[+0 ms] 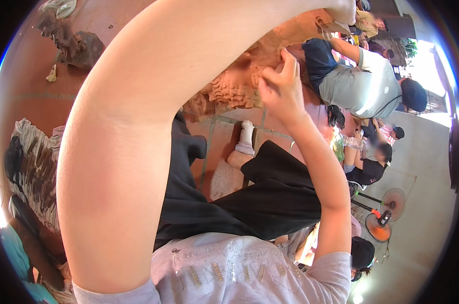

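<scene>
A reddish-brown carved piece (pixel 234 87) with rows of ridged relief lies in front of me; wood or clay, I cannot tell. My left arm sweeps across the view and hides much of it. My left hand (pixel 341 11) is bent over the far right end of the piece, cut off by the top edge, its fingers mostly hidden. Against the piece's right side is my right hand (pixel 282 86), its fingers curled and one fingertip at the surface. Anything small inside those fingers is hidden.
Dark brown lumps (pixel 80 48) lie on the tiled floor (pixel 34 114) at far left, above a striped cloth (pixel 34 172). My foot (pixel 246 134) is below the piece. A person in a grey shirt (pixel 363 86) sits close at right. Two fans (pixel 379 226) stand farther right.
</scene>
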`<state>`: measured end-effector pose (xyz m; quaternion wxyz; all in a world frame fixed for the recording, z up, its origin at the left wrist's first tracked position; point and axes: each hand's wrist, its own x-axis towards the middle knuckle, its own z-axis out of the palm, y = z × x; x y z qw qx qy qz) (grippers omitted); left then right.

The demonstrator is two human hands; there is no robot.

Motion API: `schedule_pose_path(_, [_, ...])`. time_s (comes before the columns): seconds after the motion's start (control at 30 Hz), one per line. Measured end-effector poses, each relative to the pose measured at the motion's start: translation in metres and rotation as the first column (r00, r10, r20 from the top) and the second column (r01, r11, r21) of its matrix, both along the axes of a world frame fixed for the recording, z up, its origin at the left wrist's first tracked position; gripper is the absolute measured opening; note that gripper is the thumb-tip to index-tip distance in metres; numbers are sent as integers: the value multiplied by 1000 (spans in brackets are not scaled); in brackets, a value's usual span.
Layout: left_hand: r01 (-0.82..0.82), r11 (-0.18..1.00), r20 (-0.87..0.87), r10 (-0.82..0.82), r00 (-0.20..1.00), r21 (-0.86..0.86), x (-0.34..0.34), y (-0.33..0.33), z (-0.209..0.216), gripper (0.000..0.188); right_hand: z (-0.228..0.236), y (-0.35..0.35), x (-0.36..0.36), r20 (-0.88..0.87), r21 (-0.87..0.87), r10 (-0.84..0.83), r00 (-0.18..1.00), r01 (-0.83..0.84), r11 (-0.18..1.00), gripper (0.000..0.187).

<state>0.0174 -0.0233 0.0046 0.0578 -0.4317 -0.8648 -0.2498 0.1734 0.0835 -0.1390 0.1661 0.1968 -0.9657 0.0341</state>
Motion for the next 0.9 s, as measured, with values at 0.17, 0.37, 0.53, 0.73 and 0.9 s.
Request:
schedule_pose_path(0.17, [27, 1000, 6, -27, 1000, 3, 0, 9, -7, 50, 8, -2, 7, 25, -21, -10, 1000, 11, 1000, 16])
schedule_pose_path(0.37, [129, 988, 3, -130, 992, 90, -46, 17, -13, 46, -10, 3, -29, 104, -275, 43, 994, -13, 961, 18])
schedule_pose_path(0.53, [218, 975, 11, -219, 976, 37, -36, 37, -15, 34, -35, 3, -13, -209, -164, -102, 973, 68, 984, 29])
schedule_pose_path(0.73, [188, 982, 16, -188, 982, -2, -41, 43, -27, 41, -24, -4, -5, 39, -229, -114, 993, 120, 966, 32])
schedule_pose_path(0.9, [158, 986, 53, -156, 986, -46, -33, 41, -12, 41, -57, -12, -20, -73, -354, -278, 958, 235, 905, 56])
